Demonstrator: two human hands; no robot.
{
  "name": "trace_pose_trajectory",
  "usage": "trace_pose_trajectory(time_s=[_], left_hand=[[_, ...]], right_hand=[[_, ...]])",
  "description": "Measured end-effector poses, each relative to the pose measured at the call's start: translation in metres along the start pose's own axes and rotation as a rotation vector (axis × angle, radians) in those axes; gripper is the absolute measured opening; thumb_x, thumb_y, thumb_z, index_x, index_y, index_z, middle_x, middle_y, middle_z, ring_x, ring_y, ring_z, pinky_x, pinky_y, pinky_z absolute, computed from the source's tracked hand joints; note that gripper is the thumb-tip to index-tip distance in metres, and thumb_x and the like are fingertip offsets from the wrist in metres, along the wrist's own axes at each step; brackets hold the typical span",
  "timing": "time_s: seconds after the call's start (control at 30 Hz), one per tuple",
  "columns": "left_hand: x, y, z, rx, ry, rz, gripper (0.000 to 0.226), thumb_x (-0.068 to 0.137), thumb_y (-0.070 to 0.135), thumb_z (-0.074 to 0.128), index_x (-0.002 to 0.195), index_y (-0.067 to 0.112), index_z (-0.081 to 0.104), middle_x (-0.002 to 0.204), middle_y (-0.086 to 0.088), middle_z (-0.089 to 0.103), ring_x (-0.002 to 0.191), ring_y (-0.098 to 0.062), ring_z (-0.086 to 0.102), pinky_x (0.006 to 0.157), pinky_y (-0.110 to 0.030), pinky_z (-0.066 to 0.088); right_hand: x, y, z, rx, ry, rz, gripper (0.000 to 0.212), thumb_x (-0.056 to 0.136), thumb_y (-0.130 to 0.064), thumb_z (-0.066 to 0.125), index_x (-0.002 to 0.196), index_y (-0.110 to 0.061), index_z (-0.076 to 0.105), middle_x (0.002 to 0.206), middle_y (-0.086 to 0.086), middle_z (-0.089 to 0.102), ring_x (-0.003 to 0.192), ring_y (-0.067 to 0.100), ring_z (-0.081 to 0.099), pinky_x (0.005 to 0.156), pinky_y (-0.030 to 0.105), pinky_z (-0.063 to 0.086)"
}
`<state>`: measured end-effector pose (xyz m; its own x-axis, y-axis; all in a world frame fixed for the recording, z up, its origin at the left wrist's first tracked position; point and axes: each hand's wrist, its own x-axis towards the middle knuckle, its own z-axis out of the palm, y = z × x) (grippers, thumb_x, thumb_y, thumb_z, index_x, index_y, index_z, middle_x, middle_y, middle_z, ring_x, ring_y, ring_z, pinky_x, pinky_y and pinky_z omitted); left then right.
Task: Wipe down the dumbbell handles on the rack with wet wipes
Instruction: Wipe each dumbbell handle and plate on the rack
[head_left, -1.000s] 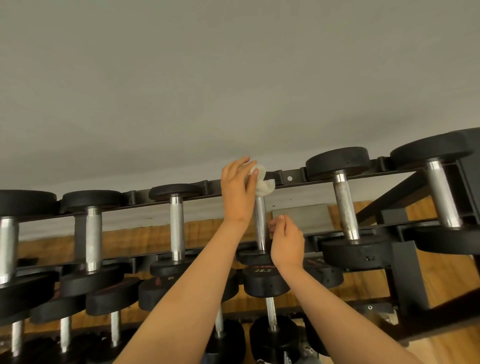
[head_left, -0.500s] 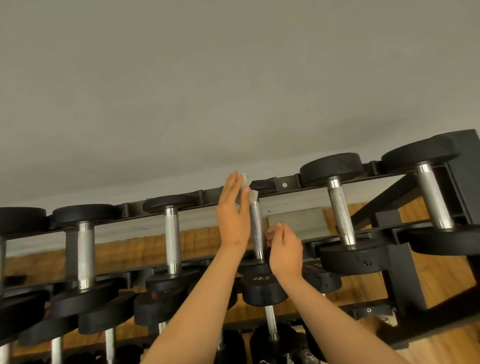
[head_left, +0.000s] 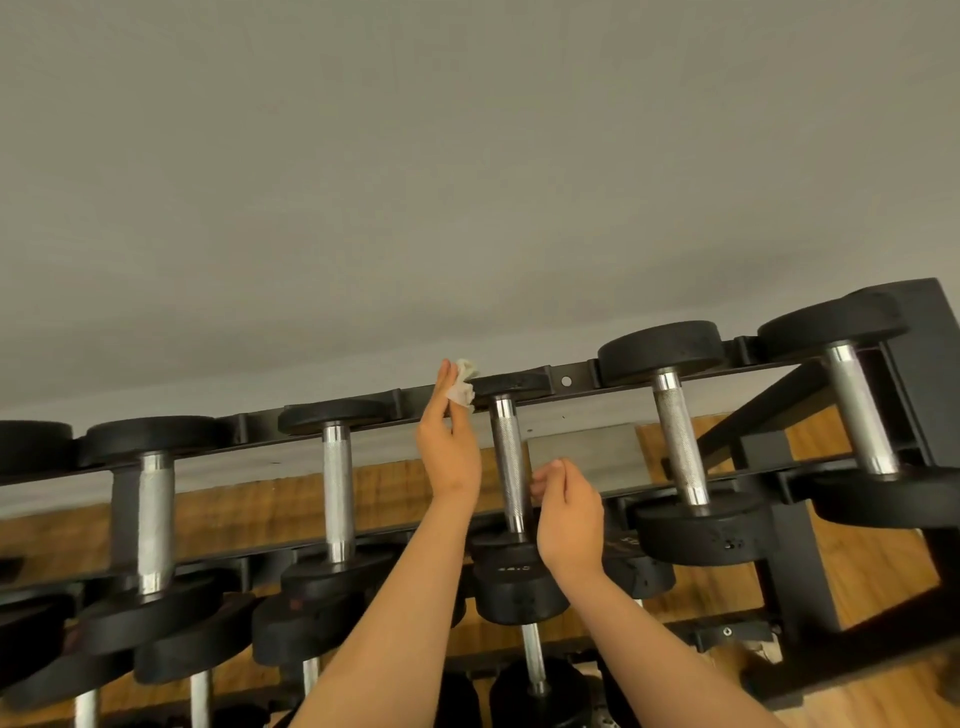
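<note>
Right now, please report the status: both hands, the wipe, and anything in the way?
Left hand pinches wet wipe, beside top of dumbbell handle. Right hand curled by lower handle, grip unclear. Nothing blocks it.

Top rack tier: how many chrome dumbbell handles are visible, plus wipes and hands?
Chrome dumbbell handles on the top tier: 5
Wet wipe: 1
Hands (left hand, right hand): 2
Total: 8

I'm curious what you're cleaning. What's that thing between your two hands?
In the head view, a ridged metal dumbbell handle stands between the left hand, which pinches a white wet wipe, and the right hand.
</note>
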<state>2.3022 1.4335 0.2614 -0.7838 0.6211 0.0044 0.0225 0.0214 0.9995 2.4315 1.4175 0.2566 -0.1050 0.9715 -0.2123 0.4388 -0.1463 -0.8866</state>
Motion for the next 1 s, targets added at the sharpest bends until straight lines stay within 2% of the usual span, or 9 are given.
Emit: trace_pose_trajectory(time_s=[0.1, 0.2, 0.3, 0.43, 0.57, 0.73, 0.83, 0.93, 1.0], left_hand=[[0.005, -0.007, -0.007, 0.052, 0.058, -0.043, 0.035, 0.101, 0.008, 0.048, 0.134, 0.011, 0.059, 0.131, 0.007, 0.058, 0.107, 0.021, 0.052, 0.091, -0.001, 0.040], [0.009, -0.018, -0.012, 0.152, 0.097, -0.068, 0.030, 0.100, 0.015, 0.052, 0.127, 0.017, 0.064, 0.120, -0.001, 0.062, 0.102, 0.001, 0.057, 0.091, -0.015, 0.048], [0.013, -0.026, -0.015, 0.251, 0.132, -0.105, 0.026, 0.098, 0.016, 0.055, 0.121, 0.018, 0.067, 0.106, -0.010, 0.060, 0.082, -0.007, 0.052, 0.076, -0.009, 0.045], [0.019, -0.024, -0.016, 0.261, 0.088, -0.096, 0.025, 0.096, 0.009, 0.058, 0.119, 0.012, 0.068, 0.103, -0.004, 0.069, 0.089, -0.006, 0.062, 0.075, -0.007, 0.049], [0.024, -0.018, -0.019, 0.361, 0.072, -0.008, 0.025, 0.093, 0.001, 0.059, 0.113, 0.011, 0.069, 0.104, 0.001, 0.066, 0.089, -0.003, 0.061, 0.080, -0.013, 0.051], [0.029, -0.009, -0.025, 0.454, -0.023, 0.017, 0.023, 0.094, 0.001, 0.058, 0.113, 0.010, 0.067, 0.097, 0.007, 0.063, 0.085, 0.001, 0.058, 0.076, -0.005, 0.047], [0.030, -0.004, -0.026, 0.519, -0.084, 0.035, 0.023, 0.095, -0.001, 0.056, 0.114, 0.008, 0.065, 0.097, 0.006, 0.062, 0.088, -0.002, 0.058, 0.077, -0.006, 0.044], [0.033, -0.001, -0.027, 0.486, -0.066, -0.032, 0.021, 0.094, -0.003, 0.055, 0.110, 0.006, 0.066, 0.098, 0.000, 0.064, 0.092, -0.009, 0.060, 0.076, -0.008, 0.047], [0.031, 0.004, -0.028, 0.397, 0.004, -0.099, 0.017, 0.093, -0.003, 0.059, 0.102, 0.008, 0.067, 0.096, 0.000, 0.066, 0.090, -0.010, 0.062, 0.083, -0.018, 0.053]], right_hand=[[-0.001, 0.000, 0.000, 0.012, -0.009, 0.001, 0.032, 0.105, -0.024, 0.036, 0.084, -0.016, 0.060, 0.077, -0.005, 0.063, 0.075, 0.006, 0.060, 0.066, 0.017, 0.042], [-0.001, 0.000, 0.000, 0.027, -0.007, 0.013, 0.033, 0.104, -0.024, 0.037, 0.084, -0.016, 0.061, 0.077, -0.004, 0.063, 0.075, 0.005, 0.060, 0.065, 0.014, 0.041], [0.000, 0.000, -0.001, 0.030, -0.010, 0.018, 0.032, 0.104, -0.024, 0.038, 0.084, -0.016, 0.061, 0.077, -0.005, 0.062, 0.074, 0.003, 0.059, 0.064, 0.011, 0.040], [0.000, 0.000, -0.001, 0.038, -0.007, 0.019, 0.032, 0.104, -0.023, 0.038, 0.083, -0.016, 0.061, 0.076, -0.004, 0.063, 0.075, 0.004, 0.060, 0.066, 0.012, 0.040], [0.000, -0.001, -0.001, 0.051, -0.009, 0.030, 0.033, 0.104, -0.024, 0.037, 0.083, -0.016, 0.061, 0.075, -0.005, 0.063, 0.075, 0.006, 0.060, 0.067, 0.018, 0.042], [-0.001, -0.002, -0.002, 0.056, -0.019, 0.020, 0.033, 0.104, -0.023, 0.037, 0.082, -0.017, 0.061, 0.076, -0.005, 0.062, 0.075, 0.005, 0.060, 0.066, 0.016, 0.041], [0.000, 0.000, -0.001, 0.044, -0.021, 0.016, 0.033, 0.104, -0.023, 0.038, 0.081, -0.017, 0.060, 0.075, -0.005, 0.062, 0.075, 0.006, 0.060, 0.067, 0.017, 0.042], [0.000, 0.001, -0.001, 0.029, -0.017, 0.004, 0.033, 0.104, -0.023, 0.038, 0.079, -0.017, 0.060, 0.074, -0.004, 0.062, 0.073, 0.007, 0.060, 0.068, 0.020, 0.044], [0.000, 0.002, -0.001, 0.023, -0.021, -0.005, 0.033, 0.104, -0.024, 0.039, 0.079, -0.018, 0.060, 0.073, -0.004, 0.063, 0.072, 0.007, 0.060, 0.068, 0.022, 0.046]])
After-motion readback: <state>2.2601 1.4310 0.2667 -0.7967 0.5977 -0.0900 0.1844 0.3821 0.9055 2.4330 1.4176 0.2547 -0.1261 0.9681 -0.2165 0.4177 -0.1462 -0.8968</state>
